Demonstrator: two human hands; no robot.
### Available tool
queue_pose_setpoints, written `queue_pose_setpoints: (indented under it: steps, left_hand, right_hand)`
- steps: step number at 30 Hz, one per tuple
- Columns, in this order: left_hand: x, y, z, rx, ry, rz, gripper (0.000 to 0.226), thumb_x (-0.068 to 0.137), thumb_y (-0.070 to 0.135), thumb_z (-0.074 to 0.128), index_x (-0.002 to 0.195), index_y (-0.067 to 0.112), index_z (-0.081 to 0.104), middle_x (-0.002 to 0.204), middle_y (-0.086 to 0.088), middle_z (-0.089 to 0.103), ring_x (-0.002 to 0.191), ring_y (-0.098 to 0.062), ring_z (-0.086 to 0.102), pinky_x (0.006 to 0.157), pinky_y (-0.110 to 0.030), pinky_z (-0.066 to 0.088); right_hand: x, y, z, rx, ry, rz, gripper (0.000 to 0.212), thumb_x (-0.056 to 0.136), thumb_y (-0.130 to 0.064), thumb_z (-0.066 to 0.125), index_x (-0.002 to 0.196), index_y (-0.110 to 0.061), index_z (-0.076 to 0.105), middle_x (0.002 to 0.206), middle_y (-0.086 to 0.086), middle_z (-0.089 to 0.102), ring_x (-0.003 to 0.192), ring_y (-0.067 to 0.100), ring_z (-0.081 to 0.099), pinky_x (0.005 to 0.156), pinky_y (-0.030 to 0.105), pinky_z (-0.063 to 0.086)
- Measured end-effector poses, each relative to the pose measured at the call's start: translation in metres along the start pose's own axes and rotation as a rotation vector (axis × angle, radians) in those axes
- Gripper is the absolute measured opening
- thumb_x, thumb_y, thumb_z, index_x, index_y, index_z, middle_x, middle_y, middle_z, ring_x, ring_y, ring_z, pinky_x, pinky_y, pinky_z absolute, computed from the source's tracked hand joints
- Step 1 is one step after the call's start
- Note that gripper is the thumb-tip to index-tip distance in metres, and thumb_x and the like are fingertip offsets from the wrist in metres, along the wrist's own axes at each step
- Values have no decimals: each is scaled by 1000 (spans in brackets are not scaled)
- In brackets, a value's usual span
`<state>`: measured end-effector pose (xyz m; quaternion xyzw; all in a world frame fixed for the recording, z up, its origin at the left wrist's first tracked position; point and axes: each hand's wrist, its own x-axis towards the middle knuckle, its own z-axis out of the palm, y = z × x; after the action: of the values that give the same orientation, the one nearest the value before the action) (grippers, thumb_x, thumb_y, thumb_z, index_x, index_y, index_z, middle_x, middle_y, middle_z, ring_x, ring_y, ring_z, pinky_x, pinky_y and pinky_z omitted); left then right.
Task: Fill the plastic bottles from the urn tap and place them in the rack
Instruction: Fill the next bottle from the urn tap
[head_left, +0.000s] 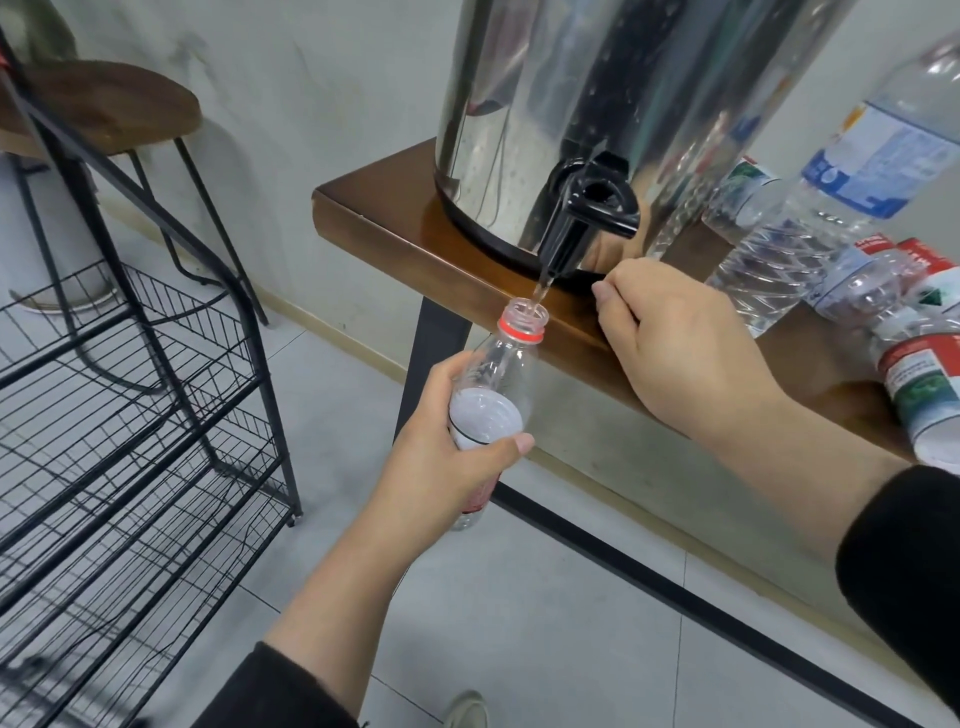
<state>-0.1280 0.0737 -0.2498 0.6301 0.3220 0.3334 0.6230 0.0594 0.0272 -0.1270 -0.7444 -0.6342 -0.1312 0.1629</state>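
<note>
A shiny steel urn stands on the brown wooden table. Its black tap juts over the table's front edge, and a thin stream of water runs from it. My left hand grips a clear plastic bottle with a red neck ring, held upright with its open mouth right under the stream. Water stands partway up inside it. My right hand rests on the table edge just right of the tap, fingers curled, holding nothing that I can see. The black wire rack stands at the left.
Several clear plastic bottles stand and lie on the table at the right, some with red and green labels. A round wooden stool stands behind the rack. Grey tiled floor lies below, with the tip of a shoe showing.
</note>
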Motion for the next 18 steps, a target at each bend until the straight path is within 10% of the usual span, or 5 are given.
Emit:
queue_pose_setpoints:
  steps: [18]
  left_hand:
    - [0,-5,0,6,-12,1,74,81,30,85,134,56,41,126,23,59,113,0,60,84,-15,52]
  right_hand:
    - [-2,2,2,-13,7,-26,34,105,-36,36,85,-13,52,80,0,50,74,25,49,68,41,41]
